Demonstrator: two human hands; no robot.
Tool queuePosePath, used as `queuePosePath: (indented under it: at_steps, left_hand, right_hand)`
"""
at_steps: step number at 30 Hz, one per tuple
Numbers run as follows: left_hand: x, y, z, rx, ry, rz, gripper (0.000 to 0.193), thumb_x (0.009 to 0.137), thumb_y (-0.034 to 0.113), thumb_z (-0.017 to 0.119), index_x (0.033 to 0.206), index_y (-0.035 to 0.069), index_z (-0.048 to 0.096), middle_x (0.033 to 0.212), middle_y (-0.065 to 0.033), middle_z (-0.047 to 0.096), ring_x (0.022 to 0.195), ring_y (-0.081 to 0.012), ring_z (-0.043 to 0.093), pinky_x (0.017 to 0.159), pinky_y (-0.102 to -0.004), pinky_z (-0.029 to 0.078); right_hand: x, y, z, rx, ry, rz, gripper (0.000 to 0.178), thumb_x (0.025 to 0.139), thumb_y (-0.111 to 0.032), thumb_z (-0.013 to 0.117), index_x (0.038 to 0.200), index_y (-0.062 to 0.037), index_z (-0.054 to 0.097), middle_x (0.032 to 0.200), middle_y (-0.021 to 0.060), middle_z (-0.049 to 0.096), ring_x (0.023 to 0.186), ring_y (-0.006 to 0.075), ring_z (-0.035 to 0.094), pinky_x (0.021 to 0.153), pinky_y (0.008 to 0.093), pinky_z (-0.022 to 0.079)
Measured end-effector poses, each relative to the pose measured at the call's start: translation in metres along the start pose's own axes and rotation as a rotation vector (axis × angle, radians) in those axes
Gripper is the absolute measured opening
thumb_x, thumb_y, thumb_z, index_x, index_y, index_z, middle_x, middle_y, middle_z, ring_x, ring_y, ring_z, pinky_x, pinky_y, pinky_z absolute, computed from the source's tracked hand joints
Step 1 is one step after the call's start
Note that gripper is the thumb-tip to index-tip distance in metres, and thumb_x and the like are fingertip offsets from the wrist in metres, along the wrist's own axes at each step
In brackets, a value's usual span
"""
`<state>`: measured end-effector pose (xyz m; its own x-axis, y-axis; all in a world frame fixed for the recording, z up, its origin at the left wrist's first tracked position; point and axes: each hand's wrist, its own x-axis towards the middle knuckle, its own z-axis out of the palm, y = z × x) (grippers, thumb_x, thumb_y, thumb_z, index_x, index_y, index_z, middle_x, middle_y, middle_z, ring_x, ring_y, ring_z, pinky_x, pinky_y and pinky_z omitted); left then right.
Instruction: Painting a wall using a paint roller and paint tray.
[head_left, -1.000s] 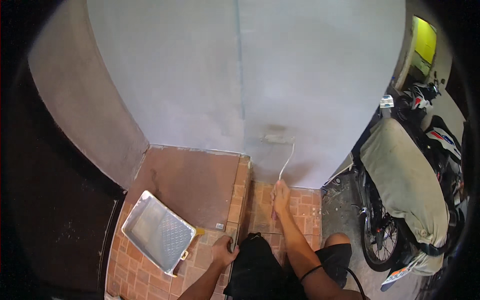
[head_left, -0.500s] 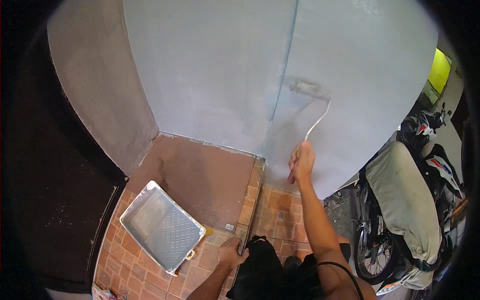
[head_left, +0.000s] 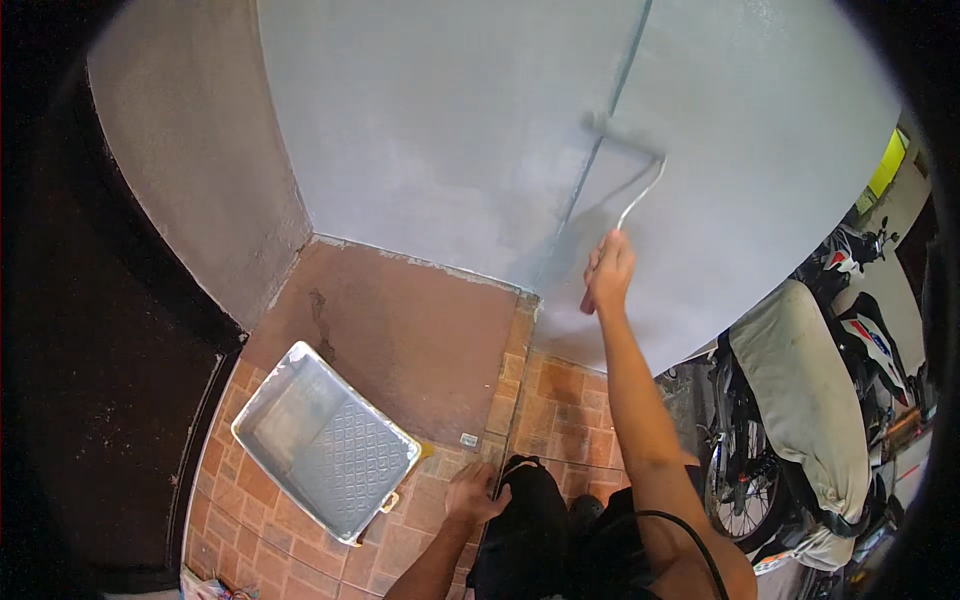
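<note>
A paint roller [head_left: 640, 190] is in my right hand [head_left: 612, 270], whose fingers wrap round its reddish handle. Its thin bent frame rises to the roller sleeve, which is against the grey-painted wall [head_left: 460, 130] and crosses the vertical groove there, slightly blurred. My left hand [head_left: 477, 493] rests on the tiled ledge beside my knee, thumb apart from the fingers, holding nothing. To its left lies a white-rimmed paint tray [head_left: 345, 455] with a ribbed slope, coated in grey paint. Its deeper end faces away from me.
A brown smooth slab [head_left: 410, 330] lies between tray and wall, edged by brick-patterned tiles [head_left: 570, 400]. A brownish side wall [head_left: 190, 150] and a dark door-like panel [head_left: 110, 400] stand left. A motorcycle with a pale cover [head_left: 800, 390] is parked close on the right.
My right hand and the roller have moved upward along the wall, and the sleeve now lies across the groove. The view has shifted slightly. My left hand stays on the ledge.
</note>
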<state>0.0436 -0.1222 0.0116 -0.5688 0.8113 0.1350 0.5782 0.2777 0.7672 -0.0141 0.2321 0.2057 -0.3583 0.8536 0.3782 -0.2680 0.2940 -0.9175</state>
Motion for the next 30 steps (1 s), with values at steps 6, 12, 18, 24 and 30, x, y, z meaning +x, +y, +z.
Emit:
queuePosePath:
  at_steps: [6,12,18,24,30]
  left_hand:
    - [-0.003,-0.003,0.007,0.026,0.044,0.039,0.034,0.074,0.034,0.071,0.091,0.006,0.060,0.083,-0.0152,0.061,0.081,-0.0368,0.062,0.075,-0.0458,0.052]
    - [-0.006,-0.001,0.005,0.068,0.001,0.011,0.039,0.075,0.035,0.071,0.099,0.005,0.062,0.094,-0.0167,0.063,0.092,-0.0365,0.062,0.085,-0.0443,0.052]
    - [-0.006,-0.001,0.002,0.030,-0.042,-0.045,0.037,0.075,0.035,0.071,0.094,0.005,0.061,0.094,-0.0166,0.062,0.092,-0.0372,0.061,0.083,-0.0451,0.051]
    - [-0.004,-0.006,0.009,0.062,-0.039,-0.002,0.035,0.074,0.034,0.070,0.088,0.004,0.056,0.088,-0.0172,0.060,0.087,-0.0388,0.060,0.077,-0.0461,0.049]
    - [0.003,0.003,0.010,0.090,-0.006,-0.002,0.036,0.073,0.032,0.071,0.088,0.004,0.055,0.086,-0.0175,0.058,0.085,-0.0395,0.059,0.076,-0.0464,0.049]
  right_hand:
    - [-0.067,0.094,-0.025,-0.091,0.042,0.117,0.037,0.105,-0.037,0.039,0.078,-0.0109,0.042,0.058,-0.0025,0.040,0.045,0.0067,0.037,0.038,0.0236,0.031]
    - [-0.127,0.118,-0.054,-0.051,0.019,0.237,0.040,0.104,-0.043,0.041,0.079,-0.0112,0.041,0.056,-0.0004,0.040,0.039,0.0092,0.038,0.033,0.0241,0.032]
    - [-0.152,0.092,-0.073,-0.015,0.033,0.348,0.036,0.101,-0.039,0.052,0.080,-0.0113,0.041,0.055,-0.0016,0.038,0.038,0.0084,0.037,0.032,0.0244,0.032]
    - [-0.172,0.068,-0.101,-0.087,-0.039,0.380,0.028,0.098,-0.028,0.058,0.083,-0.0116,0.041,0.055,-0.0029,0.039,0.038,0.0070,0.037,0.032,0.0237,0.031]
    - [-0.174,0.060,-0.126,-0.083,-0.044,0.432,0.020,0.096,-0.022,0.062,0.091,-0.0105,0.046,0.055,-0.0030,0.041,0.037,0.0068,0.038,0.032,0.0225,0.030]
